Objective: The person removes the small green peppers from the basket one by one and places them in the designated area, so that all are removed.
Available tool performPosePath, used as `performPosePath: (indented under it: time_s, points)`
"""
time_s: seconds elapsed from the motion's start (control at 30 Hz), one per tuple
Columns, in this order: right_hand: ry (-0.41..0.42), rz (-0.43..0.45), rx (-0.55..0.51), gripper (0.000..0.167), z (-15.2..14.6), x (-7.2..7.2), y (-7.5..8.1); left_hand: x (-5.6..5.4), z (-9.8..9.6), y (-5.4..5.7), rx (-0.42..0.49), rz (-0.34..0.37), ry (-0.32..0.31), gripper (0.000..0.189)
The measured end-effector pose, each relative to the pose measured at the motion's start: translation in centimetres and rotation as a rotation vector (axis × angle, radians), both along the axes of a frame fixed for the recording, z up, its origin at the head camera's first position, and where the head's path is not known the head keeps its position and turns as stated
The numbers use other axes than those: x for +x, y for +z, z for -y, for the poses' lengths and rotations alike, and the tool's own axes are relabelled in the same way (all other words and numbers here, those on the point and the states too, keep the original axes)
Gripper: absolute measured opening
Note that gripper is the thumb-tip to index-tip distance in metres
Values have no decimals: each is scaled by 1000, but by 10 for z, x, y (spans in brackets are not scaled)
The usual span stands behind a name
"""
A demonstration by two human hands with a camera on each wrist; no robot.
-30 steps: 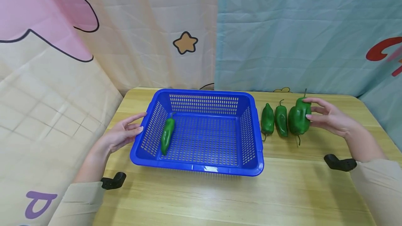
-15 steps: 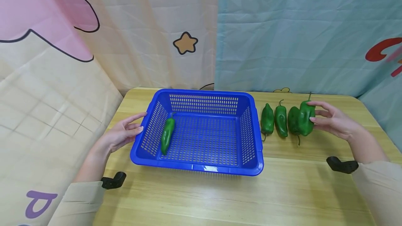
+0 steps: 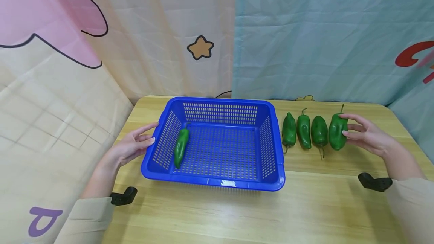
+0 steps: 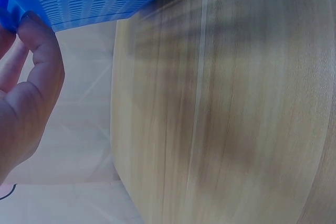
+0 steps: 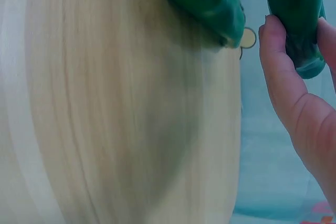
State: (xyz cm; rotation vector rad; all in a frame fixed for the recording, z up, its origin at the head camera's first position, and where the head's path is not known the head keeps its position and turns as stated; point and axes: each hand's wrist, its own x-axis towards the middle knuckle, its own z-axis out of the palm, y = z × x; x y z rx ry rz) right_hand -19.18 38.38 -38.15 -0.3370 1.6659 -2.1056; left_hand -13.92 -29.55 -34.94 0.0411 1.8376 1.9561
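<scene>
In the head view a blue plastic basket (image 3: pixel 217 185) with slotted walls stands on the table. One long green pepper (image 3: pixel 181 148) lies inside it, near the left wall. My left hand (image 3: pixel 133 144) pinches the basket's left rim; the left wrist view has those fingers (image 4: pixel 44 51) at the blue edge. Farther right, my right hand (image 3: pixel 367 136) holds a plump green pepper (image 3: pixel 337 133) between thumb and fingers, stem pointing away. In the right wrist view this pepper (image 5: pixel 295 9) hangs above the tabletop.
Three green peppers stand in a row between basket and right hand: one beside the basket (image 3: pixel 289 129), a narrow curved pepper (image 3: pixel 304 131) and a rounder pepper (image 3: pixel 319 131). A patterned curtain (image 3: pixel 200 70) backs the wooden table (image 3: pixel 217 217).
My right hand has carried its pepper rightward and slightly toward me, away from the rounder pepper it overlapped. The left hand and basket keep their places.
</scene>
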Motion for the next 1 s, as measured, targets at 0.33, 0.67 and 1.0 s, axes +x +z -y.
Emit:
performPosePath:
  time_s: [0.33,0.67,1.0]
  points:
    - [-18,12,-29,54,-12,2,-11,1,0,1,6,-5,-5,61]
    - [-65,-11,46,55,-13,6,-20,-1,0,2,-1,-3,-5,60]
    - [-69,6,61,55,-17,4,-31,0,-2,3,11,9,0,62]
